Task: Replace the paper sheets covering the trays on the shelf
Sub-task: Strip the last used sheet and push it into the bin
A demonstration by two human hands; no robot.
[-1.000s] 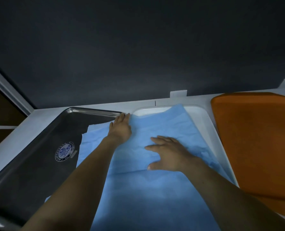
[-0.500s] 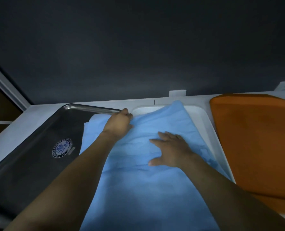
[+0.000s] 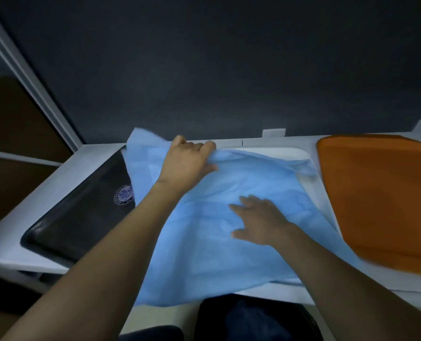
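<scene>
**The blue sheet is being pulled by its far edge across the white tray on the shelf.**

Nearest, the blue sheet overhangs the front of the shelf, so it seems to need squaring on the white tray. The right hand rests on the sheet's middle with its fingers straight and spread, gripping nothing. It should press lightly, so the thin paper slides rather than tears. Farther off, the left hand has its fingers curled round a bunched fold at the sheet's far edge. A low, even pull should keep the sheet flat. The far left corner overlaps the dark tray. The orange tray lies right.
</scene>
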